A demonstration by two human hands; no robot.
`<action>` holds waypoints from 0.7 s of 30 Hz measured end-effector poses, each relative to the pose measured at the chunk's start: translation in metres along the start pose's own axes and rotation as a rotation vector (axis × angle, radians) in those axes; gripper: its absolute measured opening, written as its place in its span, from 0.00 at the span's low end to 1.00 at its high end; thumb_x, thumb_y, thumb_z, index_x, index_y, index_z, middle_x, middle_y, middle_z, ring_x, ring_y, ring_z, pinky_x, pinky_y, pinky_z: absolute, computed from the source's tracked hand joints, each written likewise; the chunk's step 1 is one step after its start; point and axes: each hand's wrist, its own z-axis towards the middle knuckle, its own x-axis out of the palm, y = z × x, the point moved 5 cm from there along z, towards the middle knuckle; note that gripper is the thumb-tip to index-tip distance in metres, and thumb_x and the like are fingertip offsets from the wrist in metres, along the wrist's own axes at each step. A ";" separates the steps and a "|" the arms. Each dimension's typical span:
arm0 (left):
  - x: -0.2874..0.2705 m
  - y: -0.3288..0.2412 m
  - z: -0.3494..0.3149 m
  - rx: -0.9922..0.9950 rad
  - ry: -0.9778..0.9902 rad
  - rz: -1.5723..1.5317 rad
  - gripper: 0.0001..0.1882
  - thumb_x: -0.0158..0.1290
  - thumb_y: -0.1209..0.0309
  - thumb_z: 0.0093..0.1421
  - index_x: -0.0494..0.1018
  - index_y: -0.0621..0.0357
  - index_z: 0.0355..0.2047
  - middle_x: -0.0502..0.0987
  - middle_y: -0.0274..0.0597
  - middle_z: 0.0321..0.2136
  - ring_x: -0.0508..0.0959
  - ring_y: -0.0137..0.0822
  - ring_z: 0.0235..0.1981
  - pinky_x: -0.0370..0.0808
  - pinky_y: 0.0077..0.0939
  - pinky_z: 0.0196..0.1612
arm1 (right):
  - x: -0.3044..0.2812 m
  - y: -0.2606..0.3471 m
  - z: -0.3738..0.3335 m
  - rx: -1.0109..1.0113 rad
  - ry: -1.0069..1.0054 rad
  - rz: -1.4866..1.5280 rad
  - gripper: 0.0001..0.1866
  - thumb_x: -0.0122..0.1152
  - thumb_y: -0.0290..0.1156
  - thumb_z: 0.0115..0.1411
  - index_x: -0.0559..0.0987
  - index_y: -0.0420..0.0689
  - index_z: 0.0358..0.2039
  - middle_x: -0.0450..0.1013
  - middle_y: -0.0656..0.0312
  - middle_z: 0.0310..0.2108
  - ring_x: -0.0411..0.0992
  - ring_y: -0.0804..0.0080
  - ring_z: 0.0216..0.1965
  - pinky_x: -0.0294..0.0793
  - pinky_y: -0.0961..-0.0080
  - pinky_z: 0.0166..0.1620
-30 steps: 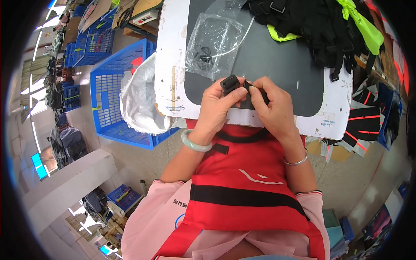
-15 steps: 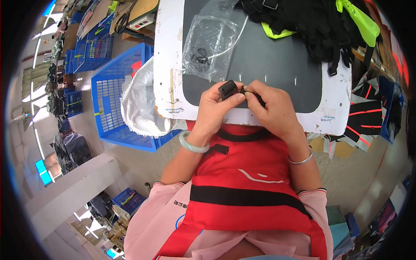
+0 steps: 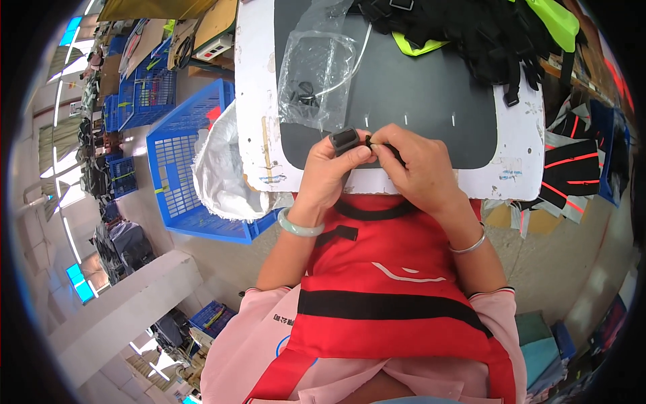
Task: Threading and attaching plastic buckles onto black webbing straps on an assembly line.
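My left hand (image 3: 324, 175) is closed around a small black plastic piece (image 3: 344, 139), hollow at one end and resembling a buckle part. Thumb and fingers of my right hand (image 3: 425, 168) pinch a thin black strap or cord (image 3: 396, 153), part of which runs under the palm. The fingertips of both hands nearly meet over the table's near edge, and a small dark bit shows between them. Whether the strap is joined to the plastic piece is hidden by the fingers. Beyond my left hand lies a clear plastic bag (image 3: 316, 74) with several black plastic parts (image 3: 306, 94) in it.
The white-edged table (image 3: 518, 158) has a dark grey top. Black straps with buckles (image 3: 471, 40) and yellow-green fabric (image 3: 555, 23) are heaped at the far right. A blue crate (image 3: 176, 161) holding a white sack (image 3: 225, 178) stands left; striped black pieces (image 3: 572, 168) lie right.
The black plastic piece has turned slightly in my left hand, so its hollow end shows differently. Both hands keep their grip; the whole view has shifted a little.
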 end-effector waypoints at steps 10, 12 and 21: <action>0.008 -0.009 0.001 0.109 -0.027 0.173 0.12 0.60 0.79 0.52 0.73 0.65 0.37 0.76 0.38 0.30 0.77 0.28 0.32 0.75 0.20 0.37 | 0.002 -0.012 0.000 0.147 0.006 0.187 0.05 0.52 0.32 0.58 0.69 0.44 0.30 0.72 0.56 0.19 0.72 0.54 0.22 0.69 0.64 0.26; 0.011 -0.008 0.002 0.057 -0.002 0.114 0.10 0.60 0.79 0.52 0.73 0.65 0.35 0.76 0.39 0.30 0.77 0.28 0.30 0.74 0.20 0.35 | 0.002 -0.019 -0.005 0.174 -0.002 0.120 0.07 0.50 0.33 0.60 0.69 0.44 0.32 0.72 0.54 0.20 0.73 0.53 0.23 0.70 0.62 0.27; 0.015 0.003 0.002 -0.087 0.028 -0.054 0.07 0.56 0.69 0.58 0.73 0.60 0.31 0.72 0.34 0.20 0.69 0.23 0.18 0.64 0.15 0.21 | -0.002 -0.007 -0.001 0.099 0.039 0.153 0.10 0.55 0.33 0.58 0.71 0.42 0.36 0.73 0.53 0.24 0.73 0.56 0.27 0.71 0.69 0.31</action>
